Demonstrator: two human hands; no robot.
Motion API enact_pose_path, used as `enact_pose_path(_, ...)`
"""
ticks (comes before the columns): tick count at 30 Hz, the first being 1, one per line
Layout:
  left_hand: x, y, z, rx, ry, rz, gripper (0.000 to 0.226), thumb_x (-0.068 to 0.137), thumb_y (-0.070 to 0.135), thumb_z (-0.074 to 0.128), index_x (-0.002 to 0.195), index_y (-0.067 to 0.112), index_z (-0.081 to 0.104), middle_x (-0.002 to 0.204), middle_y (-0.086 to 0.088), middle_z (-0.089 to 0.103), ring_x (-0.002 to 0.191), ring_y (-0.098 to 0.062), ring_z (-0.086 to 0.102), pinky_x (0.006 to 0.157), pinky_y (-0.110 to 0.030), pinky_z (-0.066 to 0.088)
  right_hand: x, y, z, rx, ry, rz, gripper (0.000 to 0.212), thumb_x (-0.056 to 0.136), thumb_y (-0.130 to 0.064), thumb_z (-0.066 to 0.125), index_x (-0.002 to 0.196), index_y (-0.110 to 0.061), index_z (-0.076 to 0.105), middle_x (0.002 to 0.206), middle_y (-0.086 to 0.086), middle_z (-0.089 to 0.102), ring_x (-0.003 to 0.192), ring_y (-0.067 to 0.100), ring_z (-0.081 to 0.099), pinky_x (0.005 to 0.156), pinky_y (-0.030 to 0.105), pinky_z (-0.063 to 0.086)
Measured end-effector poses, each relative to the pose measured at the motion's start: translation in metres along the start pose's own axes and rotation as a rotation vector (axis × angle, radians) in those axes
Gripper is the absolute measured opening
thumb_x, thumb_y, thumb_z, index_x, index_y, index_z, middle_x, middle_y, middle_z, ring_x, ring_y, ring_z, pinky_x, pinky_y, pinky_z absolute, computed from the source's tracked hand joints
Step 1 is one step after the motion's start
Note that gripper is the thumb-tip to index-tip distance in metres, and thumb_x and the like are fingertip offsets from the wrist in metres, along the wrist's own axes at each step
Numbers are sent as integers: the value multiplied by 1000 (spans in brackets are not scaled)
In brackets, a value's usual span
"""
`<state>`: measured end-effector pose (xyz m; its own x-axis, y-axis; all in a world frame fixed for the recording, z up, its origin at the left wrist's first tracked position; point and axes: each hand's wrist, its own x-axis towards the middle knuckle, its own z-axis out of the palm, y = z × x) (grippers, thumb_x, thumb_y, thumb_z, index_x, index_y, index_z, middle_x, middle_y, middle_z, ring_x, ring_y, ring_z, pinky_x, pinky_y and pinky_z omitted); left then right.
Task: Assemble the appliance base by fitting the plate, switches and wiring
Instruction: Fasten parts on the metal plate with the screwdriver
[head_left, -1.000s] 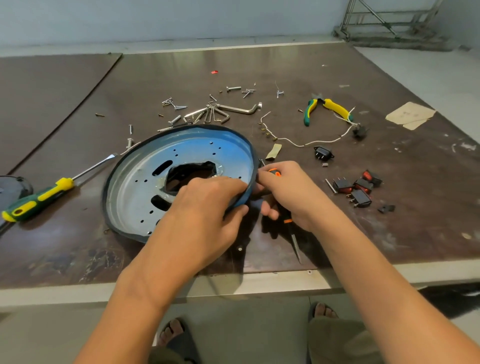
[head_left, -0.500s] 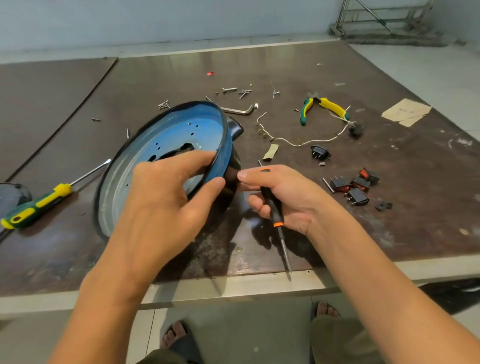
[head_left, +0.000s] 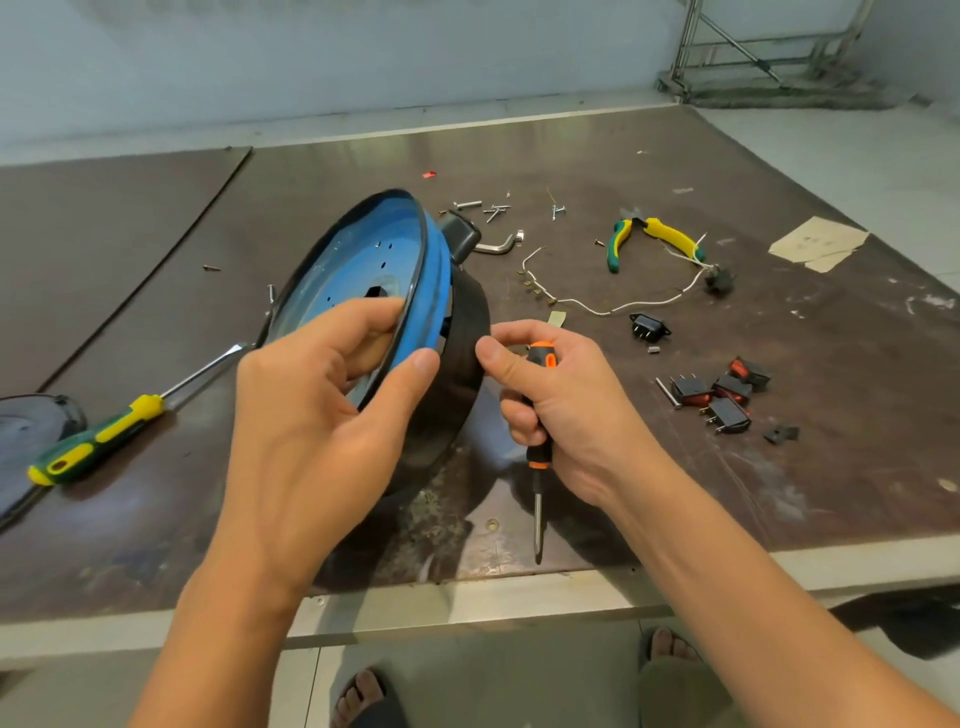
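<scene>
The round blue appliance base (head_left: 363, 265) is tipped up on edge, its metal inner plate facing left and its black underside and black foot to the right. My left hand (head_left: 317, 410) grips its near rim, fingers inside and thumb on the blue wall. My right hand (head_left: 561, 410) holds a small orange-and-black screwdriver (head_left: 537, 467), tip pointing down, with the forefinger touching the black underside. Several red-and-black rocker switches (head_left: 719, 395) lie to the right. A white wire (head_left: 613, 301) with brass terminals and a black socket (head_left: 647, 328) lie behind my right hand.
A green-and-yellow screwdriver (head_left: 104, 436) lies at the left, near a dark round part (head_left: 26, 431) at the table's left edge. Yellow-and-green pliers (head_left: 654, 239), loose screws (head_left: 493, 208), a hex key (head_left: 498, 247) and paper scraps (head_left: 815, 244) sit farther back. The table's front edge (head_left: 519, 597) is close.
The base went from lying flat to standing steeply on edge, tilted up by my left hand. My right hand turned the small screwdriver so its tip points down.
</scene>
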<state>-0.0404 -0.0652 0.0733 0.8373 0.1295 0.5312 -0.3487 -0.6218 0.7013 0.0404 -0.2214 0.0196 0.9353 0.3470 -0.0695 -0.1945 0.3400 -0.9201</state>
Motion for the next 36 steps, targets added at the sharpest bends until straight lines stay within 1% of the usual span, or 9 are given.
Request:
enact_pose_path(7, 0, 2, -1, -5, 40, 24, 27, 88, 16, 72, 114, 22, 67, 105, 13, 72, 97, -1, 70, 82, -18, 57, -3, -2, 0, -28, -30, -42, 12, 93, -13, 67, 103, -9, 61, 57, -6, 49, 41, 9, 38, 37, 20, 31)
enact_pose_path(11, -1, 1, 2, 93, 42, 42, 25, 89, 22, 72, 114, 19, 68, 102, 13, 71, 95, -1, 70, 79, -23, 58, -5, -2, -2, -74, -27, -84, 11, 93, -15, 68, 99, -11, 61, 58, -5, 50, 41, 10, 38, 37, 20, 31)
enact_pose_path(14, 0, 1, 1, 155, 22, 88, 24, 93, 22, 70, 116, 18, 68, 102, 17, 69, 90, -1, 69, 68, -25, 57, -5, -2, -5, -139, -10, -109, 9, 92, -16, 70, 98, -13, 63, 59, -5, 52, 41, 11, 39, 38, 20, 32)
enact_pose_path(17, -1, 2, 2, 258, 21, 160, 21, 94, 24, 67, 112, 14, 68, 89, 5, 71, 75, -13, 68, 63, -33, 55, -5, 0, -4, -134, 10, -125, 9, 92, -14, 69, 99, -12, 63, 60, -6, 52, 40, 11, 39, 38, 20, 31)
enact_pose_path(21, -1, 1, 3, 361, -33, 195, 29, 92, 26, 65, 116, 11, 67, 86, -2, 72, 72, -17, 67, 65, -36, 54, -7, 4, -4, -150, -15, -131, 16, 94, -17, 67, 102, -7, 58, 59, 3, 46, 38, 12, 40, 36, 20, 30)
enact_pose_path(25, -3, -2, 13, 363, -92, 213, 26, 91, 23, 67, 115, 14, 66, 87, 0, 71, 75, -15, 67, 69, -34, 53, -6, 8, -7, -130, 14, -53, 28, 93, -32, 68, 97, -7, 58, 50, 5, 40, 36, 12, 38, 35, 19, 26)
enact_pose_path(27, -4, -4, 22, 393, -144, 208, 28, 90, 22, 70, 117, 15, 65, 96, 3, 69, 82, -13, 65, 73, -33, 55, -4, 7, -10, -151, 50, -7, 27, 91, -37, 68, 90, -11, 59, 52, 6, 40, 36, 13, 39, 34, 18, 25)
enact_pose_path(32, -6, -11, 34, 467, -248, 130, 27, 88, 26, 69, 114, 19, 68, 118, 7, 64, 98, -15, 65, 80, -33, 58, -2, -2, -21, -246, -22, 166, 23, 97, -30, 63, 89, -8, 62, 66, 6, 59, 40, 10, 45, 33, 18, 29)
enact_pose_path(36, -5, -12, 33, 549, -344, 108, 23, 86, 30, 70, 107, 24, 65, 112, 10, 66, 98, -15, 64, 79, -36, 58, -5, -2, -25, -180, -67, 377, 20, 97, -27, 62, 84, -12, 61, 57, -2, 59, 42, 7, 44, 33, 16, 31)
